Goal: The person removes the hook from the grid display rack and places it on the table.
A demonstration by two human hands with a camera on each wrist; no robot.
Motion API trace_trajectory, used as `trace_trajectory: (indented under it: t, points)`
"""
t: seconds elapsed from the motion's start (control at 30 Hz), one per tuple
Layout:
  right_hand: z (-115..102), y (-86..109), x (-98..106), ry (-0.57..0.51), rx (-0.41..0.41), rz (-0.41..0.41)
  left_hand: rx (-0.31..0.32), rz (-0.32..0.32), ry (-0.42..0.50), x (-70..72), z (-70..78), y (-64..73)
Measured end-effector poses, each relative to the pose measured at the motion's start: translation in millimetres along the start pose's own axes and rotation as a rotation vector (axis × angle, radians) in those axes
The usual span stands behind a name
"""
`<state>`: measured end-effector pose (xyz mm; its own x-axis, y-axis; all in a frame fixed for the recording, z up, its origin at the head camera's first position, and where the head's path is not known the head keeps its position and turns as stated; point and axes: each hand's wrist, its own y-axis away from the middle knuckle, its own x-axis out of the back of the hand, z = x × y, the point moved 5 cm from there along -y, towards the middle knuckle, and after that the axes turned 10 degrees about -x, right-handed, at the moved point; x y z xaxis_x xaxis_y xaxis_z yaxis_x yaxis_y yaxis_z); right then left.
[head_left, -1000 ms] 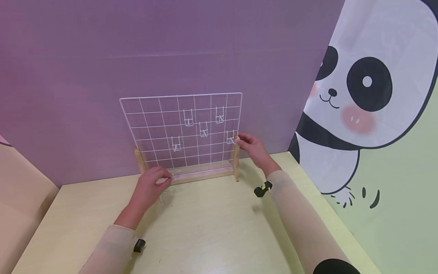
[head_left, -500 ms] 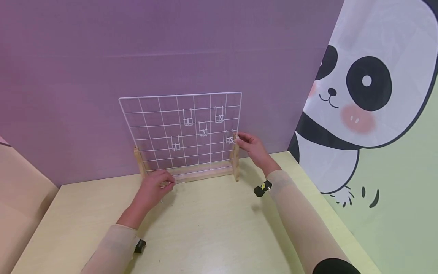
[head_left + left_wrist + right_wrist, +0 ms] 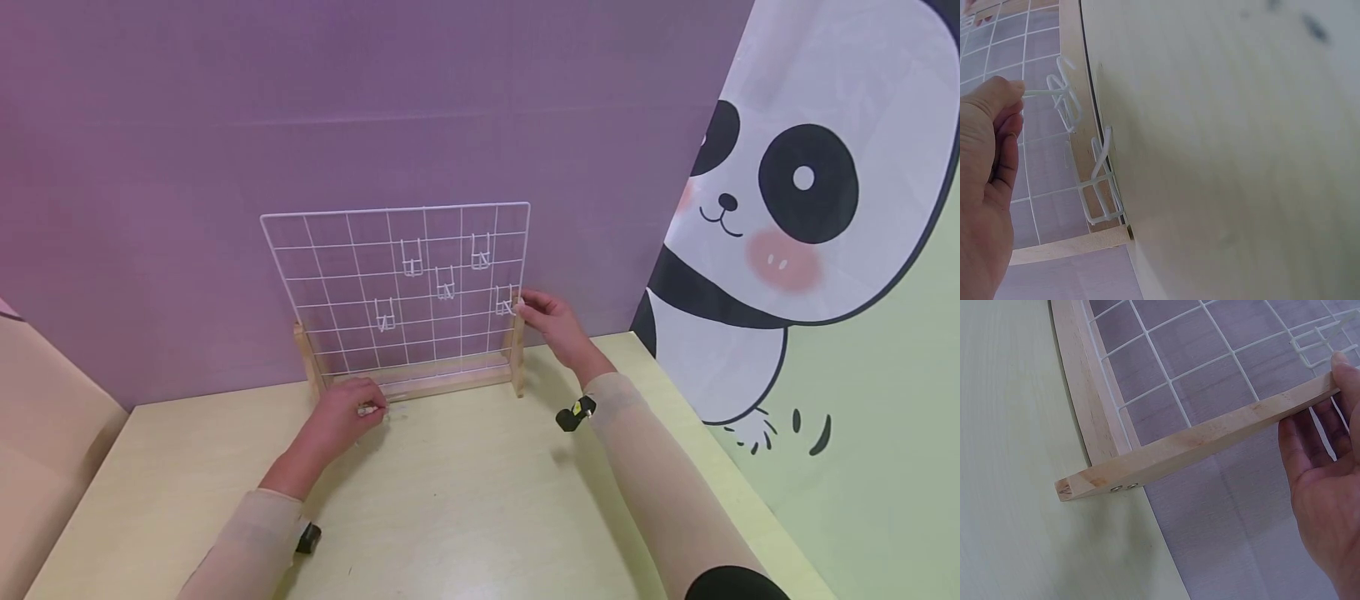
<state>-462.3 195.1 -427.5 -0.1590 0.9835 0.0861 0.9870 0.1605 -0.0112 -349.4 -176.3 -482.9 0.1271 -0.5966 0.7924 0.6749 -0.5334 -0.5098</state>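
Pale wood-grain tabletop (image 3: pixel 465 500) stretches before us to a plain purple backdrop (image 3: pixel 375 83). Near its far edge, the slim white wire hook (image 3: pixel 1059 92) hangs from our left hand (image 3: pixel 337 417), its prong pinched between thumb and fingertips. Over the last second that hand has eased slightly down and toward the tabletop's near edge, bringing the hook out in front of the pale wooden base bar (image 3: pixel 450 384). It appears apart from the grid, so we judge it loose and unfastened, its placing not yet done. Another white wire hook (image 3: pixel 1097 180) shows beside it, by the base bar's left end; what supports that one, we cannot tell.

Behind these, the white wire grid (image 3: pixel 411 297) stands in its wooden rack, carrying five white hooks (image 3: pixel 446 288) toward its middle and right edge, which look unchanged. Our right hand (image 3: pixel 555 327) clamps the rack's right wooden upright (image 3: pixel 1197 440), thumb in front and fingers behind; it has held its place, which seems to steady the rack. Farther right, beyond the tabletop's right edge, we see a black-and-white panda picture (image 3: pixel 885 208).
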Motion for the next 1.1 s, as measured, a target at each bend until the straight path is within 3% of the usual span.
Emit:
trace_trajectory:
  t: [0.3, 0.57, 0.8, 1.1]
  points:
    - [-0.5, 0.6, -0.6, 0.007, 0.000, 0.003, 0.011, -0.045, -0.014, -2.2, -4.2, -1.4]
    - [0.7, -1.3, -0.7, -0.007, 0.009, -0.004, -0.032, -0.046, -0.028, -4.5, -6.9, -2.9]
    - [0.2, -0.5, -0.4, -0.003, 0.016, -0.002, -0.014, -0.047, -0.015, -5.7, -7.5, -3.0]
    - [0.8, -0.6, -0.8, -0.004, 0.024, -0.003, 0.042, -0.128, 0.030, -8.7, -8.0, -2.6]
